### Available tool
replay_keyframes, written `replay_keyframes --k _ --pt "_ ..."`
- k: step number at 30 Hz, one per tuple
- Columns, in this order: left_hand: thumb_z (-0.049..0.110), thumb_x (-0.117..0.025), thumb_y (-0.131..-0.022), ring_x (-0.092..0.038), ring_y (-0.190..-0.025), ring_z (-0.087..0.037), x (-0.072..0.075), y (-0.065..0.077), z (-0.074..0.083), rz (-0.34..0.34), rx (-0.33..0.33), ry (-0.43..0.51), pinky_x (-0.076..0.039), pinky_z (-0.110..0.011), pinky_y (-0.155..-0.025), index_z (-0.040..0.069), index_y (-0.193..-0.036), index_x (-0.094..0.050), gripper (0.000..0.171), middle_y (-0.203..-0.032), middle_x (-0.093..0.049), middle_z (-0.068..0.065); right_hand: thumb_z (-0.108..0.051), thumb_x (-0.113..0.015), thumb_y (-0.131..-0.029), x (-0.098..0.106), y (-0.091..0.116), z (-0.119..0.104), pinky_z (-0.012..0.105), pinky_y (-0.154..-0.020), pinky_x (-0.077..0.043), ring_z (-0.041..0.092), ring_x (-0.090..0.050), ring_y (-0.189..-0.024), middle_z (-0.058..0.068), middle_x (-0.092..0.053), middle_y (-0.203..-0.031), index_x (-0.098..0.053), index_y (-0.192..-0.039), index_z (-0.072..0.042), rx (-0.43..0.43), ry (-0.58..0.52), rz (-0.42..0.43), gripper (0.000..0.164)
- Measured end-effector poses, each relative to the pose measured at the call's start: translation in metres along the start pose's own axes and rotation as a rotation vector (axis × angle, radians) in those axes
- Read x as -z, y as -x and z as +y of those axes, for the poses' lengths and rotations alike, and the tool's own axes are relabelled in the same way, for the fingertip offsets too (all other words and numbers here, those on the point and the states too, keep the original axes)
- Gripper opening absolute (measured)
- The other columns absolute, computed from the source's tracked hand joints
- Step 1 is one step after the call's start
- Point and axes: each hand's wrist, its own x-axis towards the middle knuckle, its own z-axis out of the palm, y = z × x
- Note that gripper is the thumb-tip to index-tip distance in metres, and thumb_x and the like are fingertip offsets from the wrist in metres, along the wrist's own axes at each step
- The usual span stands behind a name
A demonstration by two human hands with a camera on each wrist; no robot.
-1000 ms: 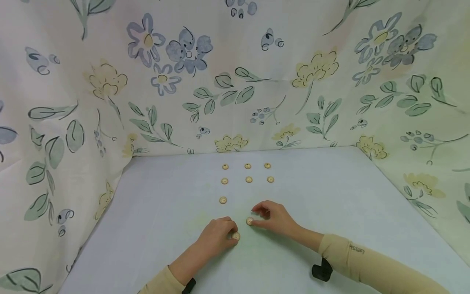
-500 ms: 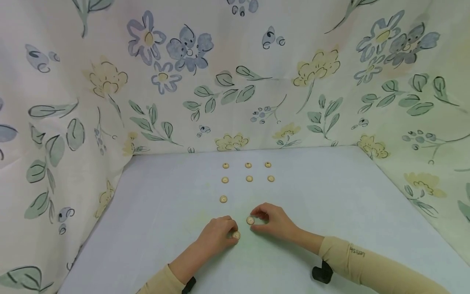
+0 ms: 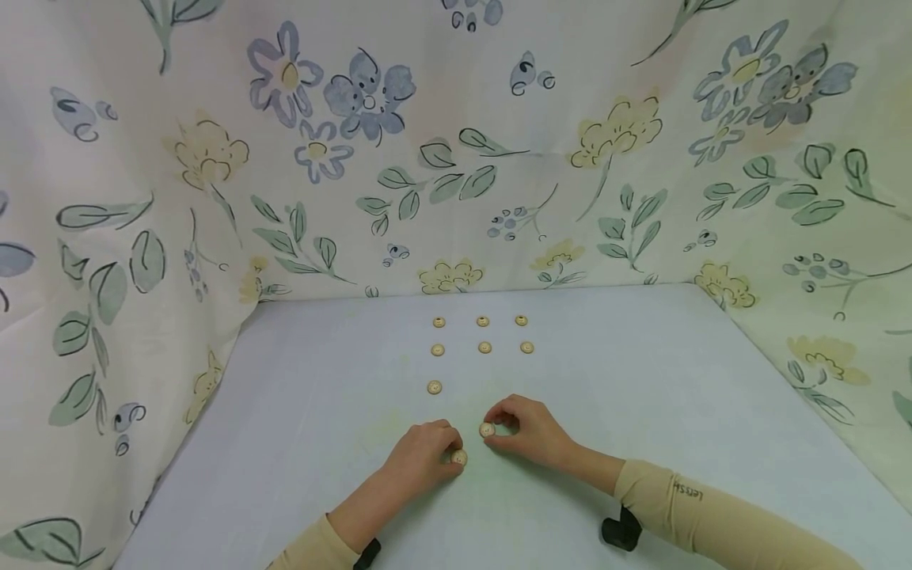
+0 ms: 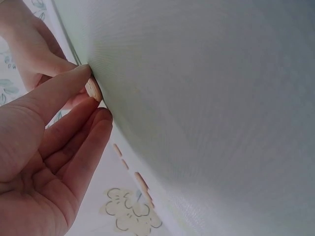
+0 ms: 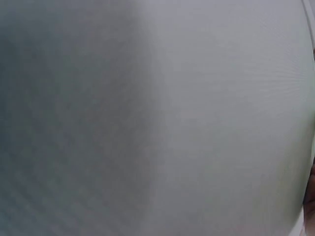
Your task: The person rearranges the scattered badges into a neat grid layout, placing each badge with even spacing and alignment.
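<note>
Between the thumb and fingers of my left hand [image 3: 422, 457] a round, pale wooden button [image 3: 459, 458] is pinched, close to the table surface. In the left wrist view, that button [image 4: 93, 89] shows edge-on at the fingertips of my left hand [image 4: 54, 142]. Just up and to the right in the head view, my right hand [image 3: 530, 431] grips a second button [image 3: 487, 430] between thumb and index finger. The two held buttons are a small gap apart. Only a dark sliver of a hand [image 5: 310, 201] appears at the edge of the right wrist view.
Farther back on the white table [image 3: 321, 412] lie several matching buttons in rows, including a far-left button [image 3: 438, 322], a far-right button [image 3: 522, 321] and a nearer single button [image 3: 435, 387]. A floral curtain [image 3: 456, 222] encloses the table's back and sides.
My right index finger has come down to the far side of its button, which it now pinches with the thumb. My left hand and its button stay nearly still.
</note>
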Motion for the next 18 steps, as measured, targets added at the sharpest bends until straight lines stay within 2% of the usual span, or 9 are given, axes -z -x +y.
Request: replay_keyframes --k 18 --pt "0.005 -0.075 -0.075 -0.053 -0.067 -0.01 0.0006 0.0017 -0.0002 0.012 -0.009 0.004 -0.046 -0.026 -0.063 0.007 -0.081 -0.069 0.008 -0.076 -0.059 0.002 -0.028 -0.079 -0.082 -0.0003 -0.0036 0.0002 0.023 -0.067 -0.046 0.007 -0.053 -0.074 -0.011 -0.062 -0.082 -0.071 -0.092 -0.022 0.006 0.046 -0.007 0.014"
